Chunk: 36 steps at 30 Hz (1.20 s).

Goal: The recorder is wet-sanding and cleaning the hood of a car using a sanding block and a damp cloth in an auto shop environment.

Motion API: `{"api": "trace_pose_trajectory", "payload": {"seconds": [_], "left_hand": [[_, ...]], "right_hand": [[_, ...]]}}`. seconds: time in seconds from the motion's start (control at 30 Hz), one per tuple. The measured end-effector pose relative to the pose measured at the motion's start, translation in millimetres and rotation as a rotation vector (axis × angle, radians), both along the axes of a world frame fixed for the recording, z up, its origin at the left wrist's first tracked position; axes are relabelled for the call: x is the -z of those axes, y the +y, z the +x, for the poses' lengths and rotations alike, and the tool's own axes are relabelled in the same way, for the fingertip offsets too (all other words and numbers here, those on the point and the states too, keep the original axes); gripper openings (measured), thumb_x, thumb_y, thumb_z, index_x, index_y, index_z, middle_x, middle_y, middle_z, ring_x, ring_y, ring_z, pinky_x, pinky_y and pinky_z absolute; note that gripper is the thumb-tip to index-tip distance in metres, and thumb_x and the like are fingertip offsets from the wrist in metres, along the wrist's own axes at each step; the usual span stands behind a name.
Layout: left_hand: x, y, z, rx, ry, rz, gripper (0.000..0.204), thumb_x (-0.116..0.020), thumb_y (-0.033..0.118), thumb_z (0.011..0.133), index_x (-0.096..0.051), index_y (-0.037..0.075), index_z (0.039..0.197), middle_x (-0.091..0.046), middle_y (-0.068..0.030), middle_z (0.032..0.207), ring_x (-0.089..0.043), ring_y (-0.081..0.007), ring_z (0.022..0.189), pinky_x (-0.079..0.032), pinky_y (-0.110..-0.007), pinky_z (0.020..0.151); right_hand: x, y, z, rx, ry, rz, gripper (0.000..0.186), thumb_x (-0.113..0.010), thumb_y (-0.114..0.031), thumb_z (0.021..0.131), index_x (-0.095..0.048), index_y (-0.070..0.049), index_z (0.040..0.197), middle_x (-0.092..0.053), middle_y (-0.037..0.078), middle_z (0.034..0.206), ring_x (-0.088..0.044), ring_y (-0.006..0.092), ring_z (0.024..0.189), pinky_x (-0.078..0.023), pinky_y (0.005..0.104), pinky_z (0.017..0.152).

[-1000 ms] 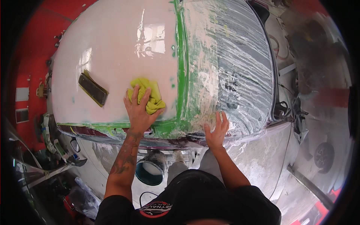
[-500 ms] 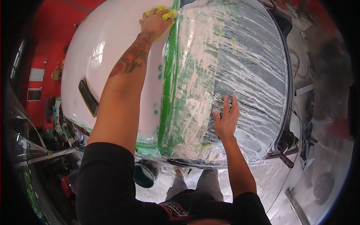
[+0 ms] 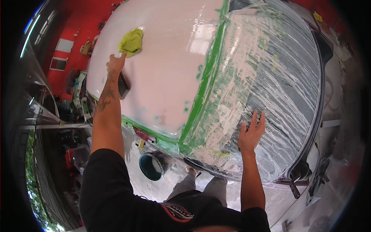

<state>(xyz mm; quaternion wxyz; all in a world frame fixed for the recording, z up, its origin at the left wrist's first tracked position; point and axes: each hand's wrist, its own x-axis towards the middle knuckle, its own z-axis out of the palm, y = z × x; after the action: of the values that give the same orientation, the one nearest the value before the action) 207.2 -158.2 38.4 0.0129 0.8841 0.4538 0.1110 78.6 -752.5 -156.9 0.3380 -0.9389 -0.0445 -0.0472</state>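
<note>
At the left grip [image 3: 115,64] — crumpled yellow-green cloth [image 3: 131,42], matte against the glossy pale panel [image 3: 166,77]; whether pinched is unclear. Right grip [image 3: 252,133] — fingers apart over streaked grey sheeting [image 3: 288,87].

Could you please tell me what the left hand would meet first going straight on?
The left hand would most likely meet the crumpled yellow-green cloth just ahead; whether they already touch is unclear.

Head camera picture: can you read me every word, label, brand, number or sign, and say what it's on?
Black shirt: a red, white and black logo with lettering; I won't copy it.
Pale panel on the red wall: too small to tell any writing.
Yellow-green cloth: no lettering visible.
</note>
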Motion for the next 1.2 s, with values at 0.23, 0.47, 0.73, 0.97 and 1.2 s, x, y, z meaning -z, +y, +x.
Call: {"api": "trace_pose_trajectory", "payload": {"seconds": [0.23, 0.47, 0.73, 0.97, 1.2], "left_hand": [[26, -13, -46, 0.042, 0.162, -0.095, 0.085, -0.069, 0.063, 0.080, -0.055, 0.000, 0.135, -0.067, -0.0254, 0.123, -0.064, -0.0405, 0.116, -0.051, -0.046, 0.099], [34, 53, -78, -0.024, -0.177, -0.098, 0.068, -0.080, 0.033, 0.075, -0.056, 0.003, 0.131, -0.070, -0.0195, 0.112, -0.069, -0.0340, 0.103, -0.054, -0.040, 0.091], [16, -264, -47, 0.803, -0.166, -0.186, 0.063, -0.075, 0.017, 0.085, -0.054, 0.020, 0.145, -0.050, -0.0218, 0.121, -0.050, -0.0356, 0.114, -0.045, -0.042, 0.097], [39, -305, 51, 0.788, 0.091, -0.027, 0.060, -0.071, 0.032, 0.089, -0.054, 0.025, 0.146, -0.049, -0.0269, 0.127, -0.048, -0.0422, 0.119, -0.046, -0.048, 0.099], [48, -328, 22, 0.739, 0.050, -0.013, 0.051, -0.070, 0.034, 0.090, -0.062, 0.024, 0.139, -0.050, -0.0261, 0.127, -0.049, -0.0401, 0.120, -0.049, -0.048, 0.095]], "right_hand": [[3, -4, -1, 0.027, -0.018, -0.021, 0.064, -0.047, -0.045, 0.103, -0.037, -0.008, 0.154, -0.026, 0.023, 0.160, -0.026, 0.0404, 0.148, -0.017, 0.0576, 0.120], [-1, 6, 3, 0.022, -0.033, 0.018, 0.063, -0.051, -0.044, 0.102, -0.040, -0.008, 0.153, -0.030, 0.023, 0.157, -0.030, 0.0416, 0.145, -0.021, 0.0576, 0.119], [-2, -6, 2, 0.044, -0.044, 0.007, 0.063, -0.055, -0.042, 0.099, -0.043, -0.008, 0.151, -0.034, 0.022, 0.155, -0.033, 0.0408, 0.143, -0.022, 0.0564, 0.119], [0, 0, 4, 0.036, -0.042, 0.040, 0.063, -0.056, -0.042, 0.099, -0.043, -0.010, 0.151, -0.034, 0.021, 0.155, -0.034, 0.0393, 0.143, -0.023, 0.0555, 0.119], [1, -5, 4, 0.032, -0.009, 0.047, 0.062, -0.055, -0.043, 0.099, -0.043, -0.011, 0.151, -0.035, 0.020, 0.156, -0.032, 0.0389, 0.145, -0.022, 0.0550, 0.119]]}}
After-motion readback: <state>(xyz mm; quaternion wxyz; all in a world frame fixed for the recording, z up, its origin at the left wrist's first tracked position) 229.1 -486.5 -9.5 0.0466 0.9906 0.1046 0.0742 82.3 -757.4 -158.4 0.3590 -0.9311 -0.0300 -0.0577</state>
